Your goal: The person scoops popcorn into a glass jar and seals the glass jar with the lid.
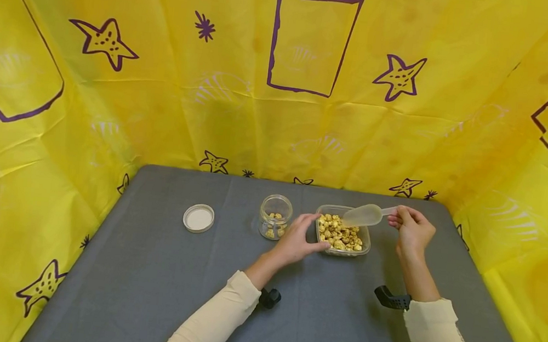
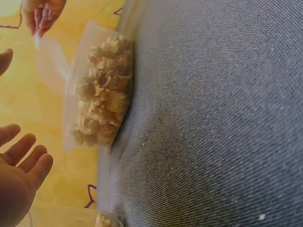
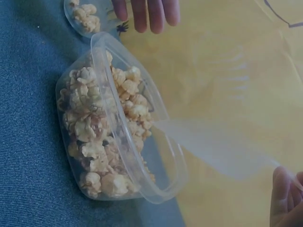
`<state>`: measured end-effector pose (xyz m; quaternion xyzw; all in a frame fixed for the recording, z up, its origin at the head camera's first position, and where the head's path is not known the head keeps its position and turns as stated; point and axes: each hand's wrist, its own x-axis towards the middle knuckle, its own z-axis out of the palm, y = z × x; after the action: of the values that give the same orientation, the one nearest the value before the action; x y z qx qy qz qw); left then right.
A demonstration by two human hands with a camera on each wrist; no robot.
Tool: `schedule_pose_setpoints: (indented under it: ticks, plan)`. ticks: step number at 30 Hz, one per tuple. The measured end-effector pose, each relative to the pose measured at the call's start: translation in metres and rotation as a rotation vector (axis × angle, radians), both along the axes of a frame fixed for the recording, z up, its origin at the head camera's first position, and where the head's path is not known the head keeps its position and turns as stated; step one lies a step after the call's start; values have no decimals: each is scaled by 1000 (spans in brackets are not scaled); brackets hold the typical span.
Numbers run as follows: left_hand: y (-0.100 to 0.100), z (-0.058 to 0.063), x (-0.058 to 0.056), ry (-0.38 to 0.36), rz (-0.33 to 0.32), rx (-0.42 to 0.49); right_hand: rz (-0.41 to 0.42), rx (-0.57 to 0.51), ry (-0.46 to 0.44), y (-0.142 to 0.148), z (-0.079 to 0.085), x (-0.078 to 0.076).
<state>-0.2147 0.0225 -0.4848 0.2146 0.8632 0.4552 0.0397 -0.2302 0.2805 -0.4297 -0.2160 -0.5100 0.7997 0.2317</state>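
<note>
My right hand (image 1: 413,231) pinches the handle of a translucent plastic scoop (image 1: 362,216). The scoop's tip dips towards caramel popcorn (image 1: 338,235) in a clear plastic container (image 1: 348,253); the right wrist view shows the tip at the popcorn inside the rim. My left hand (image 1: 295,243) is at the container's left side, fingers spread and relaxed; the left wrist view shows a gap between those fingers and the container wall. Just left of that hand stands a clear jar (image 1: 265,214) without its lid, with a few popcorn pieces at the bottom.
A round lid (image 1: 199,219) lies to the left of the jar, its white inside facing up. Everything stands on a grey cloth-covered table (image 1: 154,280). Yellow patterned fabric (image 1: 238,129) hangs behind and along both sides of the table.
</note>
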Motion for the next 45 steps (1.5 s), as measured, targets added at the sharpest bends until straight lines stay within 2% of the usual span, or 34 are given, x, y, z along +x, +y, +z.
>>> schedule_pose_setpoints:
  ticks: [7,16,29,32,38,45]
  plan:
    - [3,-6,1,-19,5,-16,-15,34,8,1,-4,0]
    - [8,-12,4,-53,26,-9,-20,73,-25,-1,-2,5]
    - [20,-26,-1,-115,120,-61,-26,164,-9,1,-16,0]
    - [21,-28,-2,-122,117,-77,-16,171,1,1,-18,0]
    - [20,-30,-5,-85,115,-102,16,174,6,-2,-16,0]
    - [17,-31,-8,-80,92,-114,70,120,-52,-2,-23,-9]
